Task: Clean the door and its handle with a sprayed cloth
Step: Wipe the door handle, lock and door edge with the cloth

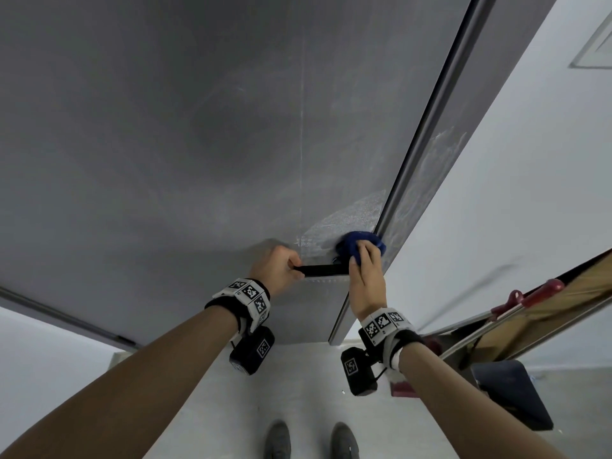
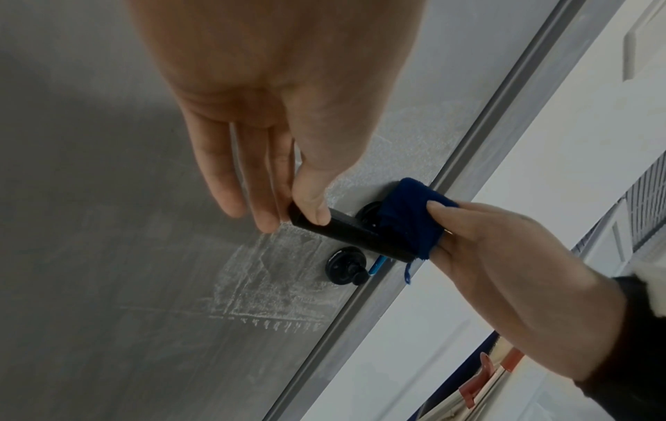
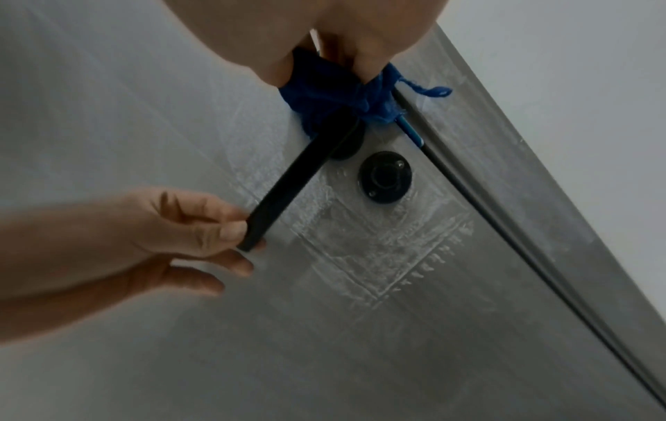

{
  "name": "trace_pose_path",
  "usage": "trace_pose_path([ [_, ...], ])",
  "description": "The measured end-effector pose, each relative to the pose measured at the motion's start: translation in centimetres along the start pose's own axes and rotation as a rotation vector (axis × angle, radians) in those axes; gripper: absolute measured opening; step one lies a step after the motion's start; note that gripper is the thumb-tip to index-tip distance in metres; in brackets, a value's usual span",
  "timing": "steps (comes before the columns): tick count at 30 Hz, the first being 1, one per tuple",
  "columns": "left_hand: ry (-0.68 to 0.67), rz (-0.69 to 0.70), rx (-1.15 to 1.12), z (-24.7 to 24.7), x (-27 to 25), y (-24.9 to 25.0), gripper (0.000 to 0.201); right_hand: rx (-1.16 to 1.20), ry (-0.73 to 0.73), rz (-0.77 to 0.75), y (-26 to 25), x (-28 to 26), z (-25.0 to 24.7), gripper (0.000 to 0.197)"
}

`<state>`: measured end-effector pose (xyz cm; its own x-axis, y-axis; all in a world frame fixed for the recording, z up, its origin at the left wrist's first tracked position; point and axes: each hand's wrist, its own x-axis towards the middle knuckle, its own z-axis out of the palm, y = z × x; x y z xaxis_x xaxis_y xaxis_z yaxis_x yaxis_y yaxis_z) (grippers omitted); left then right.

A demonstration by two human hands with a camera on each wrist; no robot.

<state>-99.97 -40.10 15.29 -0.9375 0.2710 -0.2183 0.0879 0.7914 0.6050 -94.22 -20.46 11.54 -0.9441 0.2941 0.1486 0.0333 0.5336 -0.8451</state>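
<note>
A grey door fills the head view, with wet streaks around its black lever handle. My left hand pinches the free end of the handle between thumb and fingers. My right hand grips a blue cloth wrapped round the handle's base, by the door edge. In the right wrist view the cloth covers the handle where it meets the door. A loose blue thread hangs from the cloth.
A round black lock knob sits just below the handle base. The door frame and a white wall lie to the right. A red-handled tool and a dark dustpan stand at lower right. My shoes are on the pale floor.
</note>
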Motion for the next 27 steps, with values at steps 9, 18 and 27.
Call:
trace_pose_path([
  [9, 0.05, 0.03, 0.062, 0.6, -0.1, -0.3, 0.009, 0.407, 0.105, 0.368, 2.7, 0.4, 2.5, 0.059],
  [18, 0.05, 0.099, 0.072, 0.2, -0.6, 0.1, 0.004, 0.335, 0.141, 0.188, 0.6, -0.1, 2.2, 0.043],
  [27, 0.067, 0.137, 0.064, 0.3, -0.6, -0.7, 0.007, -0.531, -0.03, -0.331, 0.7, -0.9, 2.7, 0.048],
])
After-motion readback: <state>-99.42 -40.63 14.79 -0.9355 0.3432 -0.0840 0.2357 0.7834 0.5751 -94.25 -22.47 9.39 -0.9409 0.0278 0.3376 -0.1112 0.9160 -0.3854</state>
